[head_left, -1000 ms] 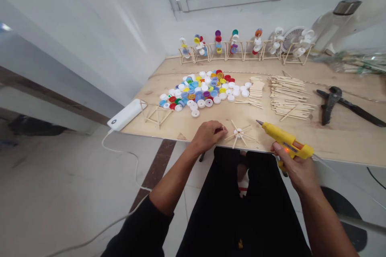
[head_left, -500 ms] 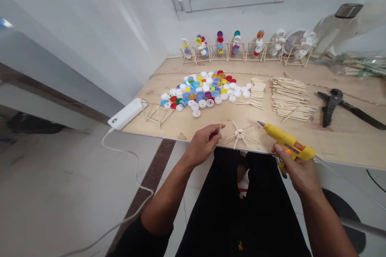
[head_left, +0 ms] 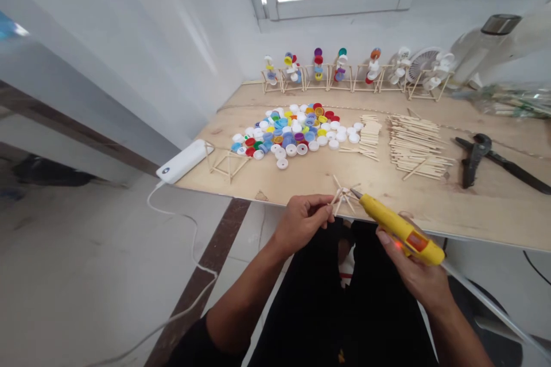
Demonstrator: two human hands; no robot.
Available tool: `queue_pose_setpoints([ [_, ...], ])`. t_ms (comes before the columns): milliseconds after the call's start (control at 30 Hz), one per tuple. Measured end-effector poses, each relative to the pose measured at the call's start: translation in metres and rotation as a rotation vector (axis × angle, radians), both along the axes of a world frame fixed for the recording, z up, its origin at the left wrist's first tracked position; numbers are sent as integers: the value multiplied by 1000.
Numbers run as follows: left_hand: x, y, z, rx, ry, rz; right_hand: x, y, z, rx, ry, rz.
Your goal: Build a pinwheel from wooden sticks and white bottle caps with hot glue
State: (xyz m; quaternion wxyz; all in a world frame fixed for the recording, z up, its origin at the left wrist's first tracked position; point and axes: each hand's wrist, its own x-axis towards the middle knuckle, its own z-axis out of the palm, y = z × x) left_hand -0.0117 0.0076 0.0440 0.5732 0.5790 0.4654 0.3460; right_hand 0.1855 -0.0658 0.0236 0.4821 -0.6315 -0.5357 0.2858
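A small star of thin wooden sticks around a white bottle cap (head_left: 344, 194) lies near the table's front edge. At its left side my left hand (head_left: 306, 218) is closed, thumb and fingers pinching a wooden stick (head_left: 337, 195). Whether that stick is joined to the star I cannot tell. My right hand (head_left: 415, 272) grips a yellow hot glue gun (head_left: 390, 218), whose red light glows. The dark nozzle (head_left: 355, 193) points left and sits right at the star's middle, seemingly touching it.
Loose coloured bottle caps (head_left: 297, 132) lie in a heap, with piles of sticks (head_left: 417, 146) and black-handled pliers (head_left: 477, 157) to the right. Finished stick-and-cap wheels (head_left: 318, 69) line the wall. A stick frame (head_left: 228, 166) and a white power bank (head_left: 185, 160) are at left.
The glue gun has moved left and its nozzle has come to the star's middle. My left hand has moved right to the star, still pinching.
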Motion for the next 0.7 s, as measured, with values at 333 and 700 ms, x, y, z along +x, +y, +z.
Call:
queue_pose_setpoints([
  [333,4,-1,-7,40,23,47,-10,-3,9,116,-437,76],
  [700,1,-3,-7,156,122,40,-14,-3,7,178,-569,3],
])
